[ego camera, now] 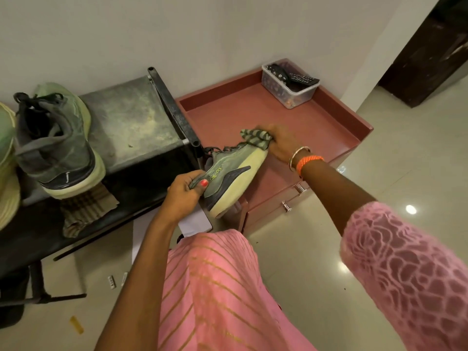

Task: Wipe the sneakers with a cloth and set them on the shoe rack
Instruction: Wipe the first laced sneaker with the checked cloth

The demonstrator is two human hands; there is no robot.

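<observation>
I see the shoe rack carrying one sneaker above a folded cloth; the red cabinet beside it carries a plastic box.

I see my right arm in a short pink sleeve of lacy, net-like fabric patterned with rounded, petal-shaped cells. On that wrist sit a thin gold-coloured bangle and, just behind it, an orange band of twisted thread. My left hand shows a thumbnail painted red-orange. Below hangs my pink garment, crossed by thin, slanting golden stripes. My left forearm is bare.
</observation>
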